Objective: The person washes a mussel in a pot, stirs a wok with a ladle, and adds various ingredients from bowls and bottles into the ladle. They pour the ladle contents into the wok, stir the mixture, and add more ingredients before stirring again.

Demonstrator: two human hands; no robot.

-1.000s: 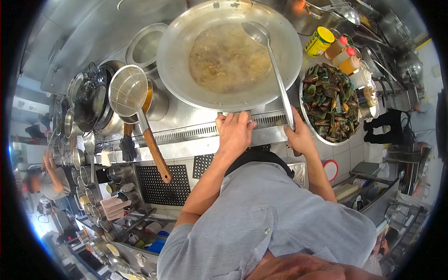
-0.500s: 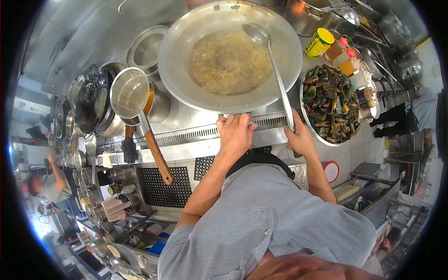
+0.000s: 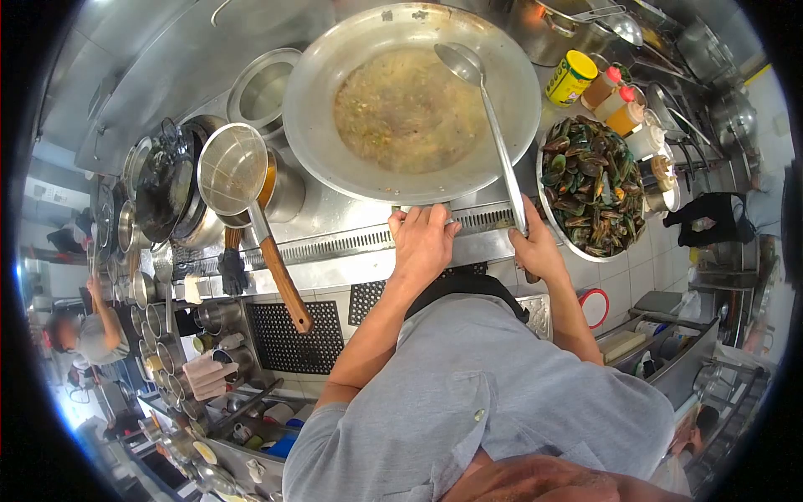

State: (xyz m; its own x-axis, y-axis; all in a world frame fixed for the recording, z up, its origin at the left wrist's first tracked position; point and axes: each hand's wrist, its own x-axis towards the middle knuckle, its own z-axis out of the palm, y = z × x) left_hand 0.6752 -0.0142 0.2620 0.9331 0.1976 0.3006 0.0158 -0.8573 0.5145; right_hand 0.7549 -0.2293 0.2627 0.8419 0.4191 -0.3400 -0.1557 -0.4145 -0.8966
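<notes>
Your right hand (image 3: 538,249) is closed around the handle of the ladle (image 3: 497,138); the ladle bowl lies inside the wok (image 3: 410,186), toward its far right side. Your left hand (image 3: 421,243) has its fingers curled at the slotted front of the desk (image 3: 335,263), just below the wok rim; whether it grips anything cannot be told. The wok contains cloudy, steaming broth (image 3: 410,109). The mussels (image 3: 590,184) are heaped in a round pan to its right. The wooden-handled strainer (image 3: 232,169) is positioned left of the wok.
</notes>
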